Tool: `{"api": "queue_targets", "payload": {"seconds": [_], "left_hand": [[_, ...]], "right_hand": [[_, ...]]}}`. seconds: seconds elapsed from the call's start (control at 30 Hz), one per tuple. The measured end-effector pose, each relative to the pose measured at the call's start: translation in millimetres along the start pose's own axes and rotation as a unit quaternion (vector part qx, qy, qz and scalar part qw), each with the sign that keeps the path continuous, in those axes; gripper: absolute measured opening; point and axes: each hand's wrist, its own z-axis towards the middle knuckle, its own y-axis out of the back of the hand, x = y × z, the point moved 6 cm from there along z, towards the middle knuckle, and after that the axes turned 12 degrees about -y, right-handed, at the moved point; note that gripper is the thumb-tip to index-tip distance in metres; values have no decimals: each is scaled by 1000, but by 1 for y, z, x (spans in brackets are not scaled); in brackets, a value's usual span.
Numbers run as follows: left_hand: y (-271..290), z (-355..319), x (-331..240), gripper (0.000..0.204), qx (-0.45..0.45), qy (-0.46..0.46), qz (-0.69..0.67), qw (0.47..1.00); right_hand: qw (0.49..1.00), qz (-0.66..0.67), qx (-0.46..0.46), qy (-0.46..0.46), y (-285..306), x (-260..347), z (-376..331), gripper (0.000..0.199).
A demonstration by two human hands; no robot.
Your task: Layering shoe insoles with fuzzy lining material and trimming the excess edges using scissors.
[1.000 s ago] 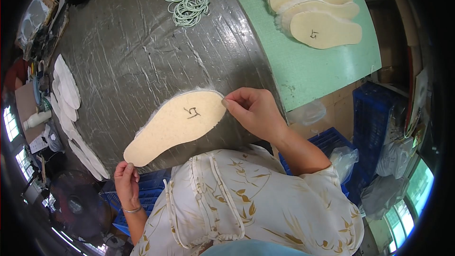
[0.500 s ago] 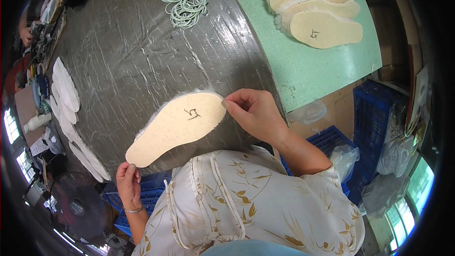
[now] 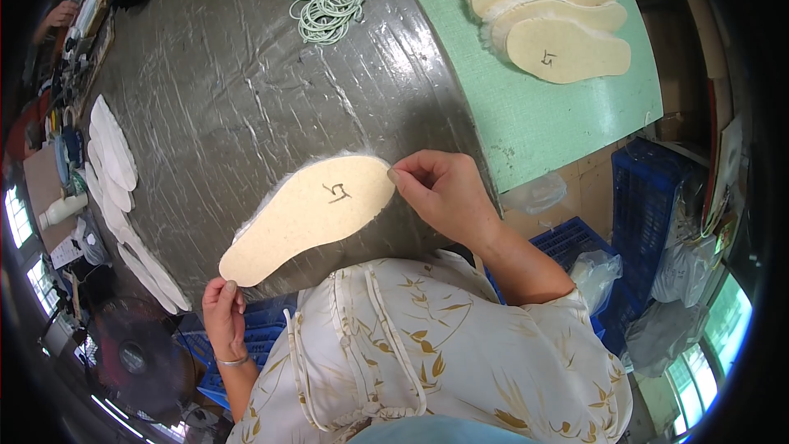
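Both hands (image 3: 223, 316) (image 3: 440, 191) pinch, spread well apart.

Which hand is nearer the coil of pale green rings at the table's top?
Right. The right hand pinches the insole's toe, closer to the rings; the left hand holds its heel, farther away.

One insole (image 3: 308, 218) in hand; five stacked insoles (image 3: 567, 49); two hands.

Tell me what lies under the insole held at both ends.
Under the tan insole shows a fringe of white fleece along its edges, and the grey plastic-covered table around it. Whatever lies beneath its middle is covered.
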Motion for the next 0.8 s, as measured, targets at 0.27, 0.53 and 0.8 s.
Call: {"api": "queue_targets", "payload": {"seconds": [0.27, 0.53, 0.8], "left_hand": [[-12, 2, -7, 8, 4, -16, 8, 1000], [-14, 8, -6, 13, 14, -53, -6, 998], [-16, 25, -2, 19, 56, -103, -10, 993]], "right_hand": [[999, -6, -40, 22, 0, -2, 1, 18], [999, 5, -30, 23, 1, -3, 5, 22], [999, 7, -38, 32, -2, 1, 2, 25]]}}
